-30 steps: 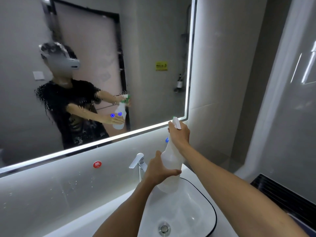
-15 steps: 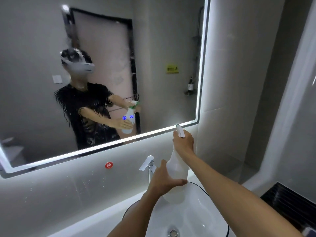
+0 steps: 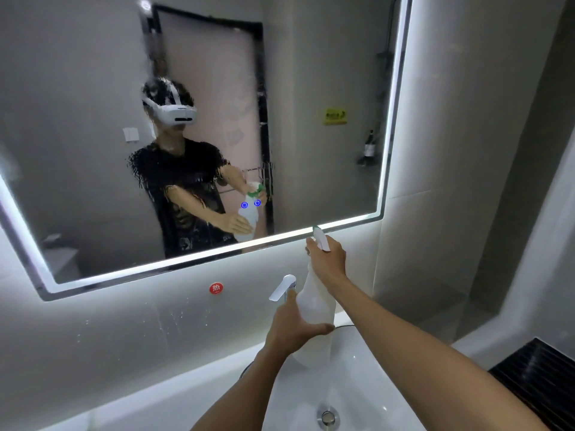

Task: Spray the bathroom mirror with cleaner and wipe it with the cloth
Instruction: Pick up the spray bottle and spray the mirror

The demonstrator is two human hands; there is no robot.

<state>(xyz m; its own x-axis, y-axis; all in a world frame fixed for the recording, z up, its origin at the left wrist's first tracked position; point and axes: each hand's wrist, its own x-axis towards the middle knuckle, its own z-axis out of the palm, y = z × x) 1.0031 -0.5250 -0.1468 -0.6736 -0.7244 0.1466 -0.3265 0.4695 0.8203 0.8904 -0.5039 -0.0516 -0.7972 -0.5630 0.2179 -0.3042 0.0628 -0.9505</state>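
A lit-edged bathroom mirror fills the upper left, its glass streaked with wet droplets and reflecting a person in a dark shirt wearing a white headset. Below it, a round red sticker marks the splashed wall, beside a chrome faucet. The left hand wraps around the body of a white spray bottle, held upright above the white sink basin with its drain. The right hand grips the bottle's neck at the trigger head, whose nozzle points at the mirror's lower right edge. At far right, a dark ribbed mat lies on the ledge. No cloth is in view.
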